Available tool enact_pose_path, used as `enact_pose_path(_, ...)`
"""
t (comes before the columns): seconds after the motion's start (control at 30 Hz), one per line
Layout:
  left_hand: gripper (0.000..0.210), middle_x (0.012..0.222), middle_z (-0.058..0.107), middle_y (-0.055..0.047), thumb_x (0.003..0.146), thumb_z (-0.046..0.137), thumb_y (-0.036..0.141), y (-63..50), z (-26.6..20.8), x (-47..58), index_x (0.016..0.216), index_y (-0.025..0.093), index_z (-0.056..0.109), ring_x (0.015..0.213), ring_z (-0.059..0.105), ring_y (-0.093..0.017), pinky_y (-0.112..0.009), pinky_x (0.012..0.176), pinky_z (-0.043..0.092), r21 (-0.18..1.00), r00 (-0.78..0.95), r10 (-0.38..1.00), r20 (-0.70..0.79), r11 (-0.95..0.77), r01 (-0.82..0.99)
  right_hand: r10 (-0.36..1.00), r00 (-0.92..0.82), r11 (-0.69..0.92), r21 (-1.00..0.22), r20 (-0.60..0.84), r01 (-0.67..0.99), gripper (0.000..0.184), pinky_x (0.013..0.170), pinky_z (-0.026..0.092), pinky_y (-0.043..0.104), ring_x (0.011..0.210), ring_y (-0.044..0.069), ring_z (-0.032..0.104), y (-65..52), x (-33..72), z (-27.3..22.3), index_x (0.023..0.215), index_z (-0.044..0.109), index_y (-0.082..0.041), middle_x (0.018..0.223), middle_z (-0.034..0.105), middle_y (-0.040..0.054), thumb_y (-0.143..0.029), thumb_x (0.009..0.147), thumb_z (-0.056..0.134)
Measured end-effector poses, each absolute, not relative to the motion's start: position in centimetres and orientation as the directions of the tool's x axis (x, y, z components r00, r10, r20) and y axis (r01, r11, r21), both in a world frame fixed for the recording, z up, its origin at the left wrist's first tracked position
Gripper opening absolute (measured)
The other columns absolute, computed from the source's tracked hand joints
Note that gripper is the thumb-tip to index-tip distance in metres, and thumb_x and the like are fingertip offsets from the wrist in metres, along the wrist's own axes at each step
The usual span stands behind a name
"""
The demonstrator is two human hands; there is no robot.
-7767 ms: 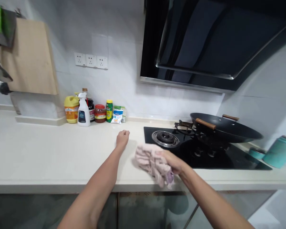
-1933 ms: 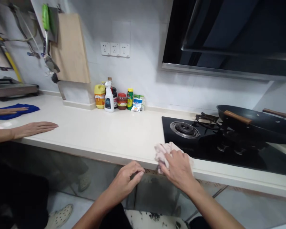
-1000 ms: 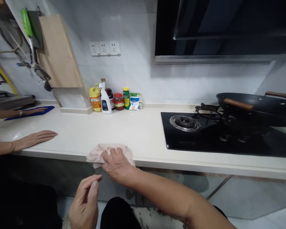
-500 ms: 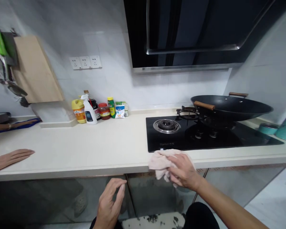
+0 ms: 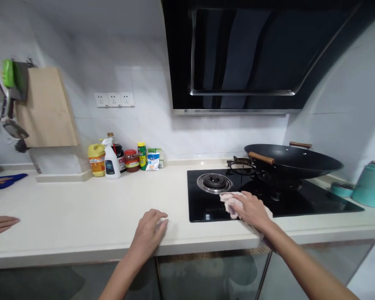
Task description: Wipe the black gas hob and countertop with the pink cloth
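My right hand [image 5: 252,211] grips a pale pink cloth [image 5: 229,204], pressed against the front part of the black glass gas stove [image 5: 200,211]. Just behind the cloth is the stove's left burner [image 5: 214,181]. Over the white countertop [image 5: 112,216], left of the stove, my left hand [image 5: 150,228] holds nothing; its fingers are loosely bent, with the thumb apart from them. Whether it rests on the surface I cannot tell. A black wok [image 5: 300,163] with wooden handles sits on the right burner.
Another person's hand [image 5: 1,225] lies on the counter at far left, another on a blue cloth [image 5: 17,178]. A spray bottle [image 5: 111,162], a yellow jug [image 5: 96,160] and several jars stand by the wall. Teal containers [image 5: 370,185] are at right; a range hood [image 5: 237,54] hangs above.
My right hand has carried the cloth from the counter's front edge onto the stove. My left hand has risen from below the edge to over the countertop. The view has tilted up.
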State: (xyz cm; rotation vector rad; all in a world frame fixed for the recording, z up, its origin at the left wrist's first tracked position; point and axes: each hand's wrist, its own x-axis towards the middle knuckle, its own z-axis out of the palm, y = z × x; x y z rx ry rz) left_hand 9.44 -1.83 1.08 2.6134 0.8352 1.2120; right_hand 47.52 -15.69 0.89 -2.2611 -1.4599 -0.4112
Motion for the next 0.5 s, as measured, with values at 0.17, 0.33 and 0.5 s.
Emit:
enact_pose_path(0.17, 0.028, 0.103, 0.066, -0.008, 0.095, 0.046, 0.035, -0.7, 1.6, 12.3, 0.103, 0.021, 0.068, 0.1, 0.062, -0.023, -0.039, 0.091, 0.05, 0.448, 0.665, 0.572, 0.48, -0.811, 0.375, 0.882, 0.36, -0.357, -0.068, 0.303, 0.932, 0.049, 0.094, 0.035, 0.046, 0.113, 0.033, 0.053, -10.0, 43.1, 2.2, 0.133, 0.063, -0.033, 0.13, 0.056, 0.0126, -0.057, 0.092, 0.047)
enact_pose_path(0.33, 0.033, 0.107, 0.067, -0.008, 0.092, 0.044, 0.038, 3.2, 4.6, 16.8, 0.103, 0.02, 0.069, 0.096, 0.063, -0.021, -0.036, 0.09, 0.051, 0.541, 0.628, 0.644, 0.437, -0.746, 0.389, 0.938, 0.057, -0.034, -0.071, 0.343, 0.997, 0.045, 0.1, 0.03, 0.049, 0.121, 0.031, 0.047, -7.5, 36.4, 2.6, 0.133, 0.06, -0.032, 0.137, 0.051, 0.0114, -0.052, 0.094, 0.048)
enact_pose_path(0.5, 0.032, 0.106, 0.068, -0.008, 0.089, 0.048, 0.034, 6.7, 6.3, 21.0, 0.101, 0.019, 0.072, 0.095, 0.064, -0.02, -0.033, 0.092, 0.049, 0.491, 0.668, 0.638, 0.383, -0.753, 0.438, 0.923, -0.121, 0.17, -0.105, 0.366, 0.98, 0.044, 0.099, 0.035, 0.045, 0.119, 0.028, 0.049, -9.1, 36.3, 1.9, 0.133, 0.059, -0.036, 0.142, 0.049, 0.0076, -0.053, 0.093, 0.052)
